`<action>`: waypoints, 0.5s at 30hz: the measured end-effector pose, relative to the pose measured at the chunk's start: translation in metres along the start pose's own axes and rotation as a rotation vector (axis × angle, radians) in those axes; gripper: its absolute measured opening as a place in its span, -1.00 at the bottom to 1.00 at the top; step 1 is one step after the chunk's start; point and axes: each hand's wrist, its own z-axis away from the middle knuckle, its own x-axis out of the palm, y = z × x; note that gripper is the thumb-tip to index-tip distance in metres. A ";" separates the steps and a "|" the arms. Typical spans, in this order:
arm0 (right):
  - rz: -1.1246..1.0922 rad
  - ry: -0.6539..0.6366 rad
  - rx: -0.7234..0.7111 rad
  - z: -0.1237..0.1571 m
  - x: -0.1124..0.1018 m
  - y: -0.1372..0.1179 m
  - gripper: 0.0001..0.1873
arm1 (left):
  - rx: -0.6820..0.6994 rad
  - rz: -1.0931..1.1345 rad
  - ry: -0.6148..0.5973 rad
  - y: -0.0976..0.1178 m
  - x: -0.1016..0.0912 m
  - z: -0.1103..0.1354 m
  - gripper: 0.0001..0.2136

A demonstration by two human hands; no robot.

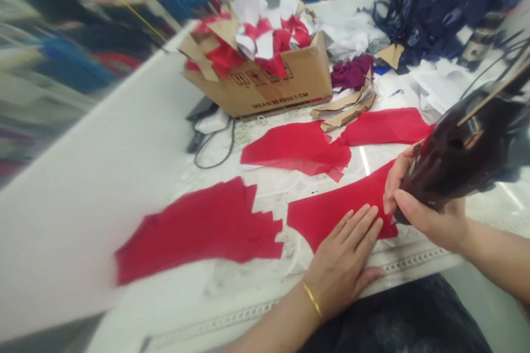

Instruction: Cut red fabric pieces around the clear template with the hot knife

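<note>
My left hand (345,256) lies flat on a red fabric piece (327,207), its fingers stretched out and close together. Around the lower end of a dark, rounded, cylindrical tool (451,149) curls my right hand (434,218), thumb in front and fingers at the far side. That end of the tool is over the right part of the same red piece; its tip is hidden by the hand. To the left lies another red fabric piece (202,231) with a stepped right edge. Further back are two more, one red piece (293,146) overlapping another red piece (389,126).
A cardboard box (273,88) full of red and white scraps stands at the back. Beside it lie brown card strips (350,105), purple cloth (351,71) and navy cloth (443,11). A looped cable (215,162) is left of the pieces. A measuring tape (232,317) runs along the near edge.
</note>
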 end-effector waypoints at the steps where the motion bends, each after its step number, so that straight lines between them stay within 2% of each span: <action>1: -0.042 -0.038 -0.016 0.000 -0.001 -0.002 -0.81 | 0.000 -0.007 0.007 0.000 0.000 0.000 -0.36; 4: -0.109 -0.085 -0.031 -0.002 -0.008 -0.010 -0.73 | 0.013 -0.036 0.021 0.000 0.000 0.000 -0.36; 7: -0.111 -0.033 -0.004 -0.003 -0.011 -0.014 -0.66 | 0.027 -0.062 0.031 0.000 0.000 0.000 -0.37; 11: -0.107 0.026 -0.003 -0.003 -0.004 -0.009 -0.80 | 0.033 -0.065 0.041 -0.001 0.000 0.001 -0.38; 15: -0.027 0.058 -0.036 -0.002 0.001 -0.005 -0.83 | 0.028 -0.039 0.041 0.000 0.002 0.003 -0.38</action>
